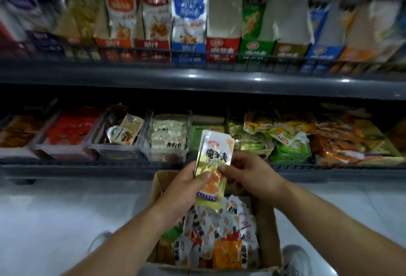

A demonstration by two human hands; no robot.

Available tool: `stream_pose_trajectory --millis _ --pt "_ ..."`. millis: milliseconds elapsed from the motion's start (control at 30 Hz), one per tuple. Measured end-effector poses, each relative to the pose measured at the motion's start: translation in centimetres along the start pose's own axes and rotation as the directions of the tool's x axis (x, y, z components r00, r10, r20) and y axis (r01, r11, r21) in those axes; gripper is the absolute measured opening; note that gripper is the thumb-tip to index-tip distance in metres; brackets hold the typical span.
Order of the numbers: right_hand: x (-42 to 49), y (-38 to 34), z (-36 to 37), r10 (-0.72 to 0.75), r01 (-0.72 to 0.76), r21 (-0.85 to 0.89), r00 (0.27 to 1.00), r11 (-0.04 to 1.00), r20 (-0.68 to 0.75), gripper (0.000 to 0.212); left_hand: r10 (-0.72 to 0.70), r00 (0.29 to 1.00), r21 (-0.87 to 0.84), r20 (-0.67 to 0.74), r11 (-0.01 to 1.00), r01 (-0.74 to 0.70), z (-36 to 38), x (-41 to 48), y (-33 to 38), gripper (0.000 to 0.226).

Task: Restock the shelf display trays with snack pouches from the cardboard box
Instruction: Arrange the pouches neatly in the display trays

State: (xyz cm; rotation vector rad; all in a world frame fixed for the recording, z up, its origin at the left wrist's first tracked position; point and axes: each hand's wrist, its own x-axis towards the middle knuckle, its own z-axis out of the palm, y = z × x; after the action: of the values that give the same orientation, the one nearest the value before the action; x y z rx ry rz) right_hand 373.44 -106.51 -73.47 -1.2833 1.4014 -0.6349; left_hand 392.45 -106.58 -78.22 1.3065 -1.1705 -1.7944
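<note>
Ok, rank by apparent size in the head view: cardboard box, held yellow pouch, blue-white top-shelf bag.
Largest: cardboard box.
Then: yellow pouch and blue-white bag look alike; the pouch is nearer the camera, so I won't rank them.

- Snack pouch (216, 157) — three bold black Chinese characters below a small red oval logo, too blurred to read surely.
- Cartons (188, 48) on the upper shelf — white characters on the orange, red and blue fronts, seemingly "劲仔".

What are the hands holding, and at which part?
One yellow snack pouch: the left hand grips its left edge, the right hand pinches its right edge, at mid-height.
</note>
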Motion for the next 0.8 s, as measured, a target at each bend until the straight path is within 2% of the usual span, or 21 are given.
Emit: stream_pose_trajectory --millis 67,167,233,333,400,467,533,567,633,733,800 --pt "-0.3 -1.8 -1.5 -0.067 0.068 0.008 0.995 0.998 -0.071 0.009 0.067 0.998 0.044 0.019 0.997 -0.068 1.3 0.2 2.2 0.023" --pt "-1.0 -5.1 -4.6 -0.118 0.127 0.057 0.983 0.99 -0.139 0.015 0.187 0.981 0.102 0.057 0.976 -0.192 3.7 0.8 6.5 0.03" --pt "-1.9 -7.2 -7.0 -0.192 0.205 0.051 0.962 0.977 -0.196 0.02 0.295 0.951 0.172 0.092 0.936 -0.306 5.8 1.2 9.8 0.027" --pt "-2.9 -10.0 -10.9 -0.286 0.308 0.039 0.919 0.951 -0.272 0.026 0.406 0.906 0.191 0.119 0.886 -0.422 9.1 2.2 14.1 0.024" --pt "-3.5 -11.7 -13.4 -0.332 0.355 0.023 0.895 0.935 -0.299 0.028 0.447 0.885 0.215 0.129 0.859 -0.465 11.0 2.9 16.7 0.027" --pt "-3.9 -13.1 -15.8 -0.371 0.388 -0.012 0.871 0.922 -0.321 0.028 0.458 0.876 0.247 0.154 0.84 -0.483 12.3 3.7 18.9 0.041" --pt "-4.0 -14.1 -18.1 -0.412 0.416 -0.072 0.836 0.906 -0.363 0.024 0.485 0.857 0.316 0.174 0.797 -0.515 13.0 4.3 20.9 0.04" --pt "-3.9 -14.4 -19.3 -0.429 0.426 -0.098 0.816 0.899 -0.387 0.022 0.517 0.84 0.39 0.164 0.748 -0.537 13.0 4.6 21.8 0.035" --pt "-3.6 -14.9 -21.4 -0.449 0.439 -0.126 0.787 0.889 -0.423 0.02 0.613 0.783 0.628 0.101 0.571 -0.528 12.3 5.4 23.3 0.029" --pt "-3.0 -15.8 -23.3 -0.466 0.442 -0.168 0.753 0.881 -0.464 0.022 0.717 0.691 0.903 0.087 0.237 -0.359 10.2 6.2 24.7 0.043" --pt "-2.4 -16.5 -23.7 -0.485 0.45 -0.196 0.729 0.872 -0.484 0.022 0.705 0.696 0.959 0.135 0.083 -0.27 8.9 6.9 24.9 0.051"
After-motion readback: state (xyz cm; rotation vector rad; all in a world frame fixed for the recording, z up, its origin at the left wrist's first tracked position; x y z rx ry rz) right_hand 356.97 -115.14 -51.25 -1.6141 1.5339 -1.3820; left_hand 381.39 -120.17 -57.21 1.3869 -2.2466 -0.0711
